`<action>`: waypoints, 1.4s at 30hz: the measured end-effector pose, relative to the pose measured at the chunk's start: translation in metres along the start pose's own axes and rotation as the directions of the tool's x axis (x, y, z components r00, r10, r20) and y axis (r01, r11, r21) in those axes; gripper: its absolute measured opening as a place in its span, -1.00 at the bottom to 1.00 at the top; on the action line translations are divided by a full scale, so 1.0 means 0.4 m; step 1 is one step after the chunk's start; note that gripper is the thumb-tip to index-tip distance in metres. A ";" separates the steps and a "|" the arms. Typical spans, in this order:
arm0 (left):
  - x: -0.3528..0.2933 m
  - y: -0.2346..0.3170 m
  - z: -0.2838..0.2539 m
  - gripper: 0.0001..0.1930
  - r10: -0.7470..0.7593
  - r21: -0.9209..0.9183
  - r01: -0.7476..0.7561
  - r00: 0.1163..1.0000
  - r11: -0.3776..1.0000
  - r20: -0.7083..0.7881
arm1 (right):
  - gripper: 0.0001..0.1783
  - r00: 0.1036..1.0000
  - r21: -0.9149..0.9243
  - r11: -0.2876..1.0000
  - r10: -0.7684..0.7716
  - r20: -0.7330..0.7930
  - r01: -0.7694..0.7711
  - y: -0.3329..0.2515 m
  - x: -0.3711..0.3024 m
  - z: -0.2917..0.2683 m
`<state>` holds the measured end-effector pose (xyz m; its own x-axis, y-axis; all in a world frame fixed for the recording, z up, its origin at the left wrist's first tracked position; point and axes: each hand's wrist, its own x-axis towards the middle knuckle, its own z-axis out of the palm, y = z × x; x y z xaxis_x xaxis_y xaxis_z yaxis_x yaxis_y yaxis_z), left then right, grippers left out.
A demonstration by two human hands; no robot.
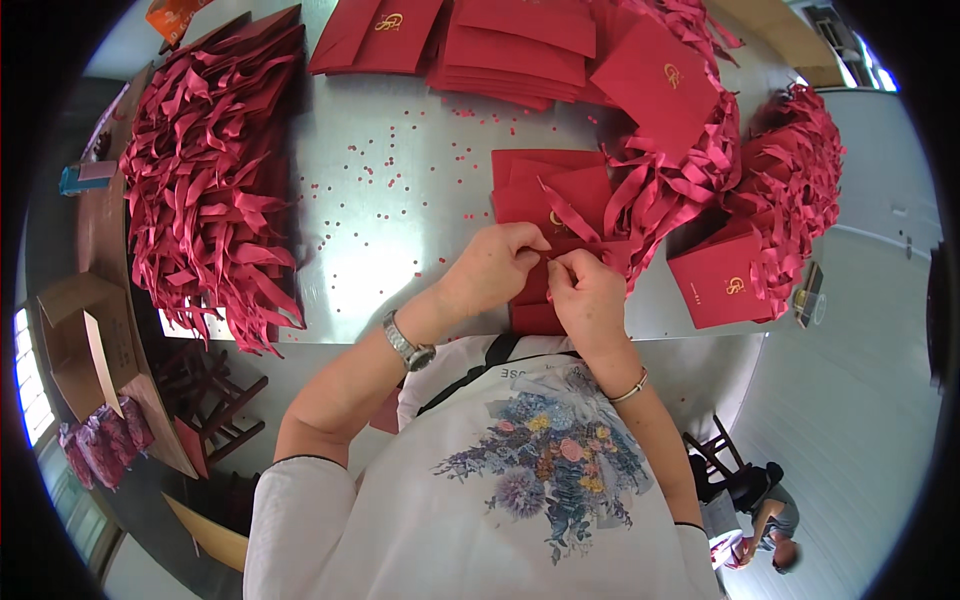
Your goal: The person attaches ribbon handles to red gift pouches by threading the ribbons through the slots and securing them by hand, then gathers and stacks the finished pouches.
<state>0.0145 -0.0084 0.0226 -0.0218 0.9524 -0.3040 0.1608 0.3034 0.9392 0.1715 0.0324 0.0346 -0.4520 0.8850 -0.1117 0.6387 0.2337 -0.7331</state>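
Both my hands are pinched close together over a red paper gift bag (525,205), which lies flat near the table's front edge among others like it. Thumb and fingers of my left hand (497,266) meet at the bag's edge, and what they grip is too small to make out. My right hand (590,300) is closed just beside it, fingertips pressed together, its grip likewise hidden. A loose red ribbon (570,212) lies slantwise over the bag just beyond my fingers. More ribbons (650,200) spill out to the right of my hands.
A long row of ribboned bags (205,180) covers the table's left side. Flat red bags (515,50) are stacked at the back. Another ribboned pile (790,180) stands at the right edge. Small red paper dots (390,180) litter the metal tabletop (350,230). A person (775,525) sits at lower right.
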 end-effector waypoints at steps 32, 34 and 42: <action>-0.004 0.054 -0.065 -0.95 0.366 0.612 -0.457 0.888 0.646 0.277 | -0.63 0.988 0.010 0.989 -0.149 0.035 0.149 -0.051 -0.035 -0.025; -0.016 0.063 -0.064 -0.94 0.384 0.690 -0.450 0.885 0.567 0.262 | -0.63 0.975 -0.136 0.966 -0.212 0.069 0.220 -0.049 -0.039 -0.024; -0.003 0.031 -0.097 -0.90 0.310 0.846 -0.269 0.942 0.460 0.131 | -0.56 0.757 -0.335 0.685 -0.631 0.169 0.647 -0.074 -0.063 -0.064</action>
<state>-0.0218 -0.0047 0.0407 0.1588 0.9872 -0.0162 0.9149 -0.1409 0.3784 0.1798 0.0133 0.0763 -0.8508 0.4539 0.2646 0.3540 0.8674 -0.3497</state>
